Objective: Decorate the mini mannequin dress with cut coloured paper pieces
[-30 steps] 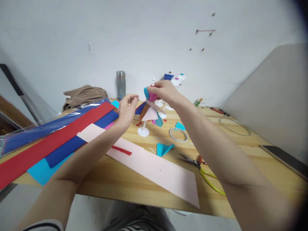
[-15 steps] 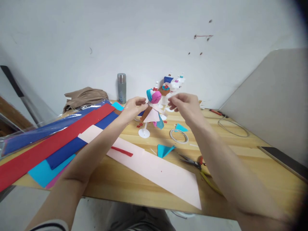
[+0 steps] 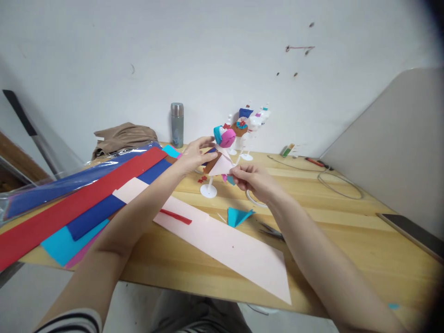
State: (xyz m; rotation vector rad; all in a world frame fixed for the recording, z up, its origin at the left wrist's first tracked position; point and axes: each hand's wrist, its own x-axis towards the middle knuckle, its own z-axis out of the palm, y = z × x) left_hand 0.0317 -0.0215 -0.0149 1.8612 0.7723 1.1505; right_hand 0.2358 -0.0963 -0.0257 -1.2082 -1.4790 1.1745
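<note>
A small figure on a white stand (image 3: 208, 190) has a head wrapped in teal and magenta pieces (image 3: 225, 137). Its flared skirt of brown, pale pink, blue and teal paper panels (image 3: 222, 165) hangs below. At the skirt's right edge, my right hand (image 3: 252, 179) pinches the pale pink panel between thumb and fingertips. My left hand (image 3: 194, 155) is beside the figure's left side, thumb and fingers apart; whether its tips touch the skirt I cannot tell. A folded teal paper piece (image 3: 238, 216) and scissors (image 3: 271, 230) lie nearer me, the scissors partly behind my right forearm.
Several similar decorated figures (image 3: 245, 121) stand behind. Left lie a long red strip (image 3: 86, 203), blue strips and a plastic-wrapped pack. A pale pink sheet (image 3: 239, 249) with a thin red strip crosses the front. A flask (image 3: 177, 126), cable (image 3: 333, 185) and phone-like dark slab (image 3: 412, 233) surround.
My right hand has moved down and left onto the skirt's right edge and pinches it. My left hand stays beside the figure, its fingers a little more spread. The view has shifted slightly.
</note>
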